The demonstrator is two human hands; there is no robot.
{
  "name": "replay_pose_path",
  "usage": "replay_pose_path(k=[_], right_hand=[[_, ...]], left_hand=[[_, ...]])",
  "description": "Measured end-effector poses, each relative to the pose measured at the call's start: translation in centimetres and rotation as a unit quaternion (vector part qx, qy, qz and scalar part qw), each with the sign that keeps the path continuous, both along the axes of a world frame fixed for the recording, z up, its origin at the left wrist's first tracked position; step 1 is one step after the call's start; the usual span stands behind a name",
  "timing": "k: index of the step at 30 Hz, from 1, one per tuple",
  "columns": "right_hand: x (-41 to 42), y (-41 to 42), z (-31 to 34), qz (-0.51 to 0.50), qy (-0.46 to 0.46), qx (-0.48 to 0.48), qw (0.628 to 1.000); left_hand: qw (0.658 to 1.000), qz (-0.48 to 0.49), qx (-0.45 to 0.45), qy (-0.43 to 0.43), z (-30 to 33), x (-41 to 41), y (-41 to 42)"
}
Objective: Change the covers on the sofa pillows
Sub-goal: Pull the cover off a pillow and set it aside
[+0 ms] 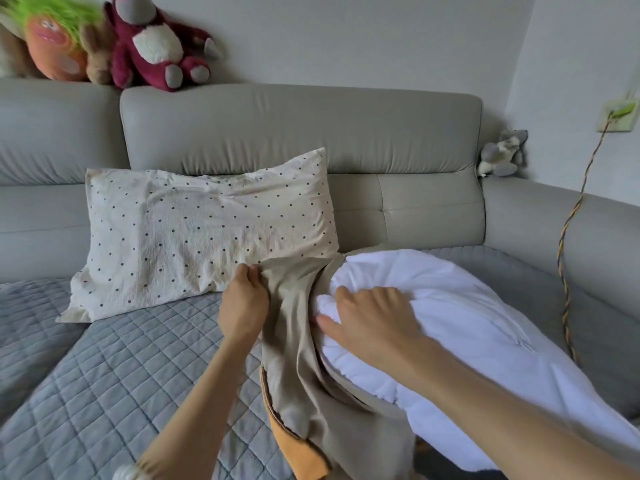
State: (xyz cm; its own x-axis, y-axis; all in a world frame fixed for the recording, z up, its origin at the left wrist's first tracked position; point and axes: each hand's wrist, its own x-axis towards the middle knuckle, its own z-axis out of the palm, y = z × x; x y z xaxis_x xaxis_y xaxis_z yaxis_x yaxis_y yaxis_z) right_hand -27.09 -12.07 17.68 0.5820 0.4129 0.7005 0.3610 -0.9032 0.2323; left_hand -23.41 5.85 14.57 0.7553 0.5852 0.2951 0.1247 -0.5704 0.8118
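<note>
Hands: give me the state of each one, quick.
Left hand: closed, gripping the beige cover.
Right hand: open, fingers spread, pressing on the white pillow.

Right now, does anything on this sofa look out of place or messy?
Only the work in progress: the white pillow insert is half out of its beige cover, which lies bunched where the left hand grips it. The right hand rests on the insert. The dotted pillow looks wrinkled but whole.

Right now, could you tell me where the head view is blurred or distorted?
Head view: green-haired plush toy at top left is motion-smeared; sofa backrest bows from wide-angle distortion; right hand on the white pillow is slightly soft; light is even.
</note>
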Motion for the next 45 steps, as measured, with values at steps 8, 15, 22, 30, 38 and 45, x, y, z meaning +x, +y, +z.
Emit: replay_pose_path(k=[8, 15, 22, 30, 38, 45], right_hand=[[-2.6, -3.6, -1.5, 0.098, 0.040, 0.012, 0.994], [-3.5, -7.5, 0.8, 0.156, 0.032, 0.095, 0.983], [-2.7, -8.9, 0.3, 0.145, 0.056, 0.150, 0.976], [2.5, -8.7, 2.3, 0.045, 0.095, 0.219, 0.970], [1.4, -5.0, 3.8, 0.105, -0.144, 0.141, 0.974], [3.1, -4.1, 2.0, -0.035, -0.022, 0.066, 0.997]], left_hand=[[0.987, -0.057, -0.116, 0.095, -2.4, 2.1, 6.0], [0.958, -0.068, -0.245, 0.130, -2.8, 4.3, 5.2], [0.959, -0.049, -0.241, 0.144, -6.6, 6.8, 4.1], [0.997, -0.011, -0.045, -0.062, -1.7, 1.3, 2.1], [0.982, -0.159, -0.079, -0.061, 2.4, -2.8, -5.9], [0.975, -0.120, 0.090, -0.165, 1.7, -1.9, -7.7]])
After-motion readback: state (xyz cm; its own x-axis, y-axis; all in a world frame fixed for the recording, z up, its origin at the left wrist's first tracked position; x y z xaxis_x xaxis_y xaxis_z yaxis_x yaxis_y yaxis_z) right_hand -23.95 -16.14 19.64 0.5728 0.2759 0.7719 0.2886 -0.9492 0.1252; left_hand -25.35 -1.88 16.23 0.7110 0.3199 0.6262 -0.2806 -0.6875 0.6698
